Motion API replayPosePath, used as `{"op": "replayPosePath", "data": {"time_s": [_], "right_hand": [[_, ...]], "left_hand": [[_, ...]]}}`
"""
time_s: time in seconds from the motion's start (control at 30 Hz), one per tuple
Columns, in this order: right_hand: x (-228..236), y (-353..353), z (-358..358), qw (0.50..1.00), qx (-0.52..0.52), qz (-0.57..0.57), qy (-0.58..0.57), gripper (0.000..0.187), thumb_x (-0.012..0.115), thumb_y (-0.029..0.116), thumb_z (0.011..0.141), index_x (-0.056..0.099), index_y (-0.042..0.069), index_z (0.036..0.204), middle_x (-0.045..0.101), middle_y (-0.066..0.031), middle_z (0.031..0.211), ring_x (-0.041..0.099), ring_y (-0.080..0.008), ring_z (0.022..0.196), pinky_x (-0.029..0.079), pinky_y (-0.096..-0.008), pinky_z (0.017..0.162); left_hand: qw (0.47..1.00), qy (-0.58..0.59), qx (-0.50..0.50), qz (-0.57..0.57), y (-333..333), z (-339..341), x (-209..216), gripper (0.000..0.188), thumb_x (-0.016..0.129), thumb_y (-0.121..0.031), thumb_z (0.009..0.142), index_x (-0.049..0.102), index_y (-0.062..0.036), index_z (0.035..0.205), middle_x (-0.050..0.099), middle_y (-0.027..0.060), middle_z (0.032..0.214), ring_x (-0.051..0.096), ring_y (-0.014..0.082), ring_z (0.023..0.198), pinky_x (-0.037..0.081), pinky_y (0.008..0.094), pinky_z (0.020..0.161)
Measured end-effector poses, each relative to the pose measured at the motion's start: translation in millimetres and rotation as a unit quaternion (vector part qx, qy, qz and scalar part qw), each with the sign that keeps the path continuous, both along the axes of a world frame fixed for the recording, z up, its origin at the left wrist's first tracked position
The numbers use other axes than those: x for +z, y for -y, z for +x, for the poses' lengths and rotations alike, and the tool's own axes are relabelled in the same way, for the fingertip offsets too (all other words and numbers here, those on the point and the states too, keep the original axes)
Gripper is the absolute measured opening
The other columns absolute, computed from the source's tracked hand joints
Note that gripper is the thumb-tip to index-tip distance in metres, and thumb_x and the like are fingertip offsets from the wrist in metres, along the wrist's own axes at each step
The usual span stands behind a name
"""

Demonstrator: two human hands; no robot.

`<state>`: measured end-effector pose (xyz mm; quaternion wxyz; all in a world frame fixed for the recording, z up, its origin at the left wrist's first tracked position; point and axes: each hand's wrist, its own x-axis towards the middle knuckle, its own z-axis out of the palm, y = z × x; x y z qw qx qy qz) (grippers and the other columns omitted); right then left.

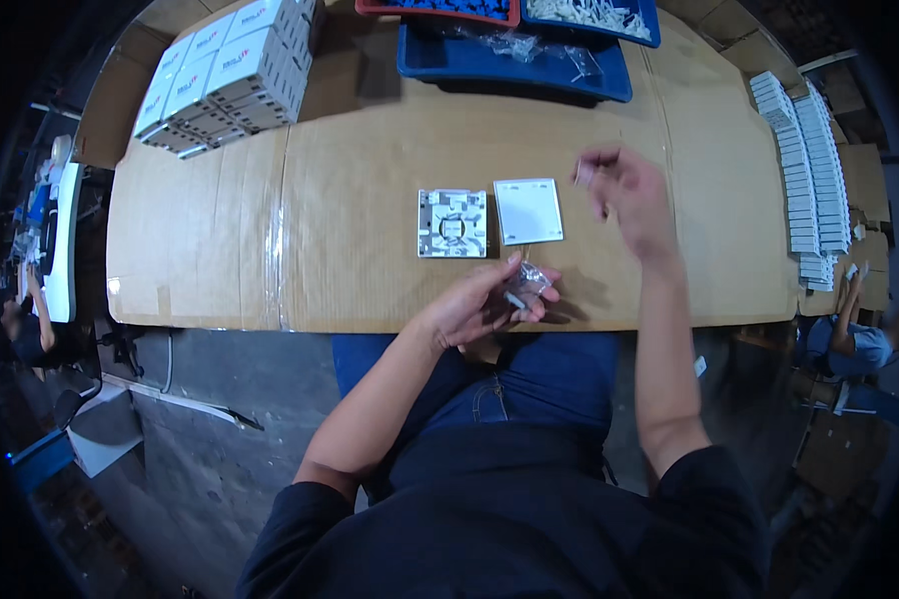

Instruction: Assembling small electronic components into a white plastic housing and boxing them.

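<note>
My left hand (479, 304) is closed around a small clear plastic bag (532, 280), just over the table's near edge. A small pale piece (515, 299) shows at its fingers, too small to name. To the right and farther out, my right hand (624, 195) is raised above the table. Its fingers are curled and blurred by motion, and whether they hold anything is unclear. A square white plastic box (452, 225) lies with its inner side up, showing a round dark centre. Beside it on the right lies a flat white cover (528, 212), nearest to both hands.
Stacked white boxes (220, 75) stand at the far left of the cardboard-covered table (360, 285). At the back are a blue tray (509, 75) with clear bags, a red bin (449, 8) of blue parts and a blue bin (594, 20) of white parts. White pieces (804, 170) line the right edge.
</note>
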<state>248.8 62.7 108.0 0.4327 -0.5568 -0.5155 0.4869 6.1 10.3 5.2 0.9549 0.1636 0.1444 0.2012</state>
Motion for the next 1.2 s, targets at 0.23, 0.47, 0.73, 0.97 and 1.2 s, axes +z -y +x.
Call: {"op": "replayPosePath", "data": {"time_s": [0.23,0.47,0.73,0.97,1.2], "right_hand": [[-23.1,93.8,-33.0,0.996,-0.030,-0.039,-0.078,0.014,0.073,0.001,0.095,0.070,-0.003,0.109,0.075,-0.0054,0.093,0.059,-0.0055,0.068,0.048,-0.0207,0.061],[-7.8,87.3,-32.9,0.993,0.060,-0.033,0.097,0.011,0.078,0.001,0.088,0.075,0.001,0.099,0.069,0.0016,0.083,0.052,-0.0032,0.068,0.039,-0.0215,0.059],[-2.2,75.5,-33.6,0.955,0.263,-0.018,0.137,0.013,0.067,0.001,0.093,0.073,-0.002,0.103,0.063,-0.0065,0.121,0.060,-0.0112,0.091,0.049,-0.0277,0.082],[-11.2,77.9,-35.5,0.945,0.311,-0.106,0.009,0.023,0.053,0.010,0.107,0.069,-0.005,0.113,0.056,-0.0116,0.136,0.062,-0.0161,0.103,0.051,-0.0318,0.094],[-3.4,74.5,-40.6,0.931,0.331,-0.134,0.071,0.026,0.051,0.014,0.109,0.069,-0.005,0.108,0.056,-0.0127,0.138,0.061,-0.0217,0.114,0.049,-0.0356,0.101]], "left_hand": [[0.997,-0.056,-0.026,0.052,2.9,-3.8,3.4,0.056,0.041,-0.052,0.110,0.064,-0.0023,0.123,0.071,0.0082,0.110,0.069,0.0158,0.093,0.055,0.0301,0.086],[0.992,-0.102,0.011,0.075,9.9,-1.5,17.0,0.055,0.045,-0.051,0.110,0.068,-0.0028,0.119,0.075,0.0061,0.103,0.070,0.0122,0.090,0.056,0.0285,0.084],[0.986,-0.131,0.011,0.105,16.7,-5.1,14.6,0.053,0.050,-0.051,0.108,0.070,-0.0037,0.120,0.075,0.0064,0.099,0.071,0.0129,0.090,0.057,0.0303,0.084],[0.996,-0.071,0.028,0.038,13.6,-7.1,13.4,0.046,0.055,-0.048,0.107,0.068,-0.0049,0.113,0.073,0.0082,0.100,0.072,0.0160,0.092,0.057,0.0319,0.087],[0.992,-0.116,0.030,0.046,14.0,-3.1,17.0,0.047,0.054,-0.050,0.107,0.064,-0.0052,0.119,0.072,0.0086,0.099,0.072,0.0186,0.096,0.057,0.0355,0.088]]}}
